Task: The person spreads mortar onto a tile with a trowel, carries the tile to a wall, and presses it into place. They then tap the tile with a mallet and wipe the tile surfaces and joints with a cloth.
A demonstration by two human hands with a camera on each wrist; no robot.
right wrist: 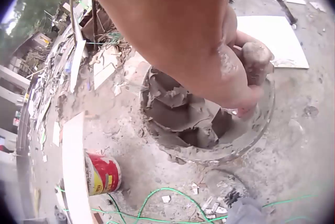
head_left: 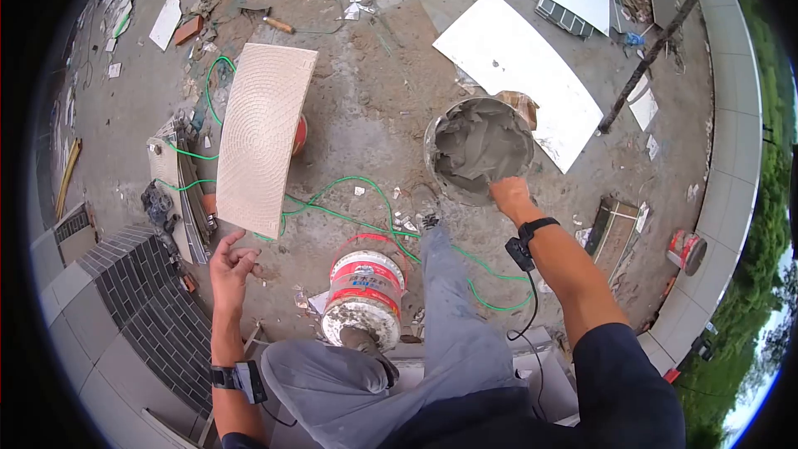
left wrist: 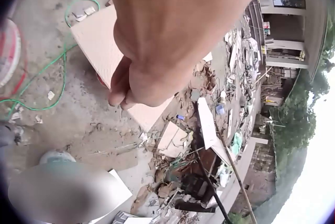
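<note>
Over the near rim of the big tub (head_left: 429,154), the right hand (head_left: 512,198) grips a muddy handle (right wrist: 256,56); I can't see its other end. The wet mud (head_left: 484,143) looks soft, sticky and heavy, so hold the handle tight. On a red bucket (right wrist: 107,174), the big tile (head_left: 262,137) pokes out past the rim. The left hand (head_left: 229,270), fingers loosely bent, is near its bottom edge. It looks hard and may crack, so lift it by two opposite edges
</note>
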